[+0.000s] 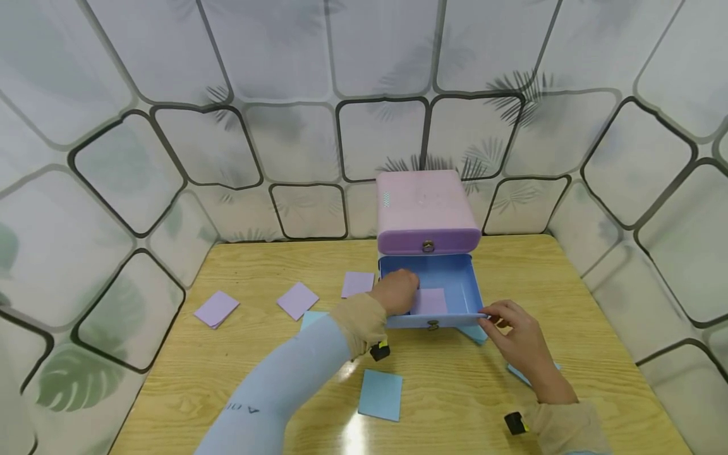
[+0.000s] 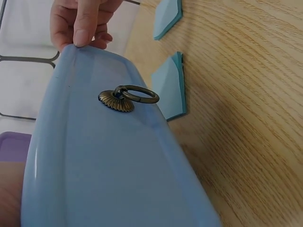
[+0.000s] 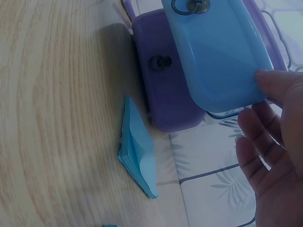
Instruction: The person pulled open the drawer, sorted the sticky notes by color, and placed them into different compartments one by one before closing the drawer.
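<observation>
A small pink and purple drawer cabinet (image 1: 423,199) stands at the back of the table with its blue drawer (image 1: 455,278) pulled out. My left hand (image 1: 397,292) reaches down into the drawer's left side, its fingertips hidden; I cannot tell whether they hold anything. Right beside that hand, a lilac pad of sticky notes (image 1: 432,302) lies inside the drawer. With thumb and fingers, my right hand (image 1: 519,336) pinches the drawer's front right corner. A brass ring pull (image 2: 118,100) hangs on the blue front in the left wrist view.
Lilac note pads (image 1: 217,308) lie spread to the left on the wooden table (image 1: 256,379). A blue note pad (image 1: 380,395) lies in front, and others sit partly under the drawer and right arm. Below the blue drawer is a purple drawer (image 3: 173,97). Patterned fabric (image 1: 296,145) surrounds the table.
</observation>
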Demonstrator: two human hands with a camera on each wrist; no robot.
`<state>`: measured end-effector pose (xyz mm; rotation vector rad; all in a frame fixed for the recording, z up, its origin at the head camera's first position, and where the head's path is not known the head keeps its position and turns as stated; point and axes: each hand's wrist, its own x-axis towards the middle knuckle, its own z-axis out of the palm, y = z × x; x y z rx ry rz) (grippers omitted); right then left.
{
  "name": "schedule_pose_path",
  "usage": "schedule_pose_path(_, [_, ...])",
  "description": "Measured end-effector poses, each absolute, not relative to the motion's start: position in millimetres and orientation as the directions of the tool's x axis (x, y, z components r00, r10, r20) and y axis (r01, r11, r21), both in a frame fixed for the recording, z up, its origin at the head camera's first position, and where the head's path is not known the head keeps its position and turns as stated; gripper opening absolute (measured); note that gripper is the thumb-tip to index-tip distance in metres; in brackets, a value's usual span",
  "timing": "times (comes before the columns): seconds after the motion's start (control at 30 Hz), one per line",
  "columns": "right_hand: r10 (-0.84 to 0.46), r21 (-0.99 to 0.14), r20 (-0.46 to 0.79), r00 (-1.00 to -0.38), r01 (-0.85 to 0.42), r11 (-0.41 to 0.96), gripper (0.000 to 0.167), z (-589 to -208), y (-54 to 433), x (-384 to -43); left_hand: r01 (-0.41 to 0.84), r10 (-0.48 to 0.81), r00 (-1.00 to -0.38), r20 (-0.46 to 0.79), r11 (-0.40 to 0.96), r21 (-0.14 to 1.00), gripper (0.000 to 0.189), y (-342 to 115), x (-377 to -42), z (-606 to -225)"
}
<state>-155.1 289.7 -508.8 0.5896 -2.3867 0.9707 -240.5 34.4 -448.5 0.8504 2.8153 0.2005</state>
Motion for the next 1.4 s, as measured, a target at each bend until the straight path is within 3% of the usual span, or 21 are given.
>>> schedule_pose_path(0.4, [-0.198,-0.519,0.581,-0.79,-0.547,0.657,0.024,-511,290,-155,0.534,0.561,-0.823,-0.091,0.818,0.214,0.019,30,-241,-452])
schedule_pose_path(0.8, [-0.202,-0.512,0.595,-0.778,-0.56,0.652,0.024,-508,286,-154,0.642,0.663,-0.744,0.083,0.674,0.367,0.02,-14,-233,-416])
schedule_pose_path(1.2, [-0.192,-0.523,0.587,-0.786,-0.549,0.651,0.024,-506,287,-153,0.497,0.478,-0.865,0.153,0.773,0.394,0.012,-80,-237,-420])
schedule_pose_path(1.4, [-0.196,-0.534,0.573,-0.796,-0.543,0.648,0.024,-509,288,-153,0.351,0.338,-0.935,0.105,0.852,0.389,0.023,-92,-248,-440])
